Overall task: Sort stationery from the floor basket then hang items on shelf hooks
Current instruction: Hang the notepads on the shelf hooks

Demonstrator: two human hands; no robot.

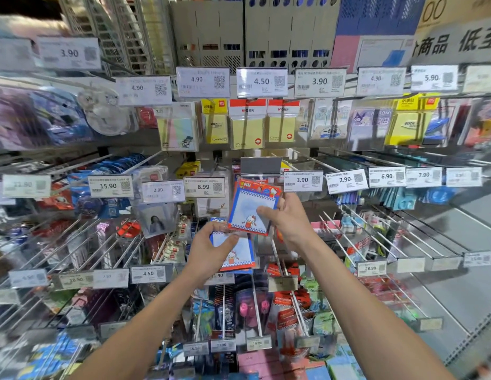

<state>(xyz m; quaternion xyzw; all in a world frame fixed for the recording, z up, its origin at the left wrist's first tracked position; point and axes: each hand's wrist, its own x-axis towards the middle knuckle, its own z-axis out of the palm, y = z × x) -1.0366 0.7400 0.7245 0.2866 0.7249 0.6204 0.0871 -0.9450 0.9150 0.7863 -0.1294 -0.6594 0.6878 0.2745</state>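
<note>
My right hand (287, 218) pinches a red-and-blue cartoon-cat sticky-note pack (251, 207) and holds it upright, its top just under a flipped-up blank price-tag holder (260, 165) at the end of a shelf hook. My left hand (208, 249) grips a small stack of the same packs (239, 252) lower down and to the left, thumb on the front. Whether the raised pack's hole is on the hook is hidden behind the pack's header. The floor basket is out of view.
Rows of wire hooks with price tags fill the shelf wall. Yellow sticky-note packs (247, 127) hang above. Tags reading 8.99 (204, 186) and 3.90 (303, 181) flank the raised holder. Several bare hooks (356, 231) stick out at the right.
</note>
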